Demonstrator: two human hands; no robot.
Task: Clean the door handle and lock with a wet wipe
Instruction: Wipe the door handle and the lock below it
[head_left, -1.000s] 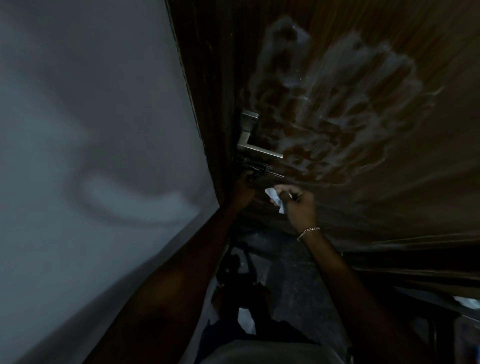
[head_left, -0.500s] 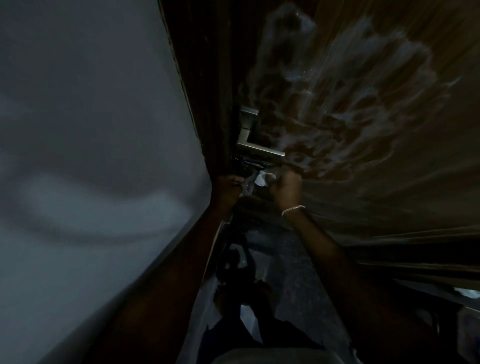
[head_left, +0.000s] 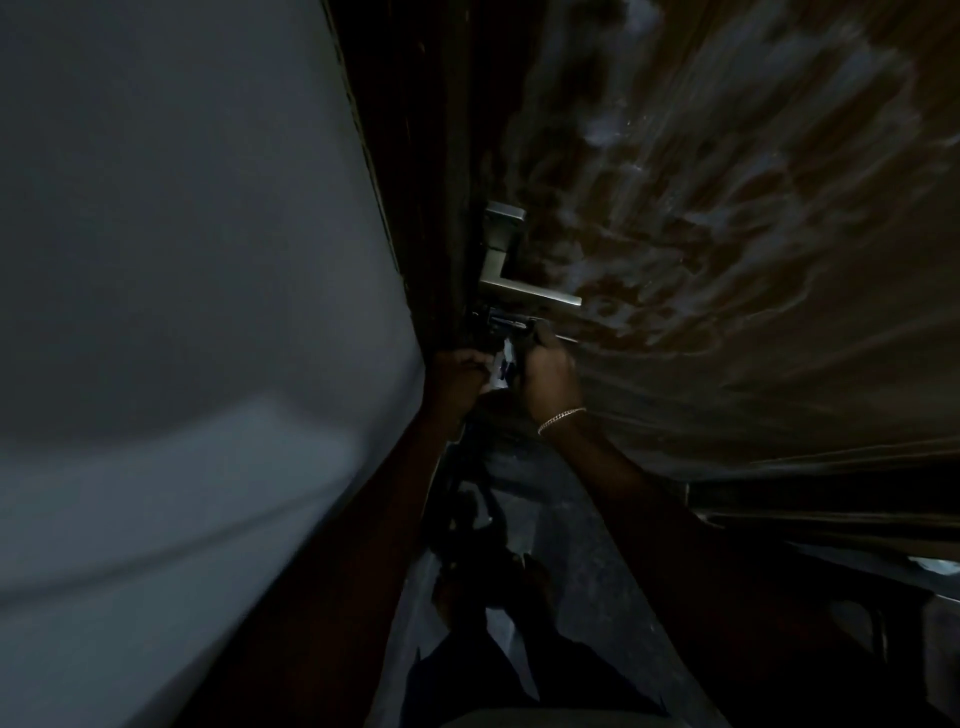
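Lock (head_left: 500, 326) sits just below handle (head_left: 530, 294), right of the wall (head_left: 182, 260).

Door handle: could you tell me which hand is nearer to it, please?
Right. The right hand is just below the handle, reaching up close under its lever; the left hand sits lower and further to the left.

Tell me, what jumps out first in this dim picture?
The pale smeared streaks across the brown wooden door, upper right, stand out most. At their left edge gleams a silver lever handle, and just below it the left hand and right hand crowd the dark lock, a white wet wipe showing between them.
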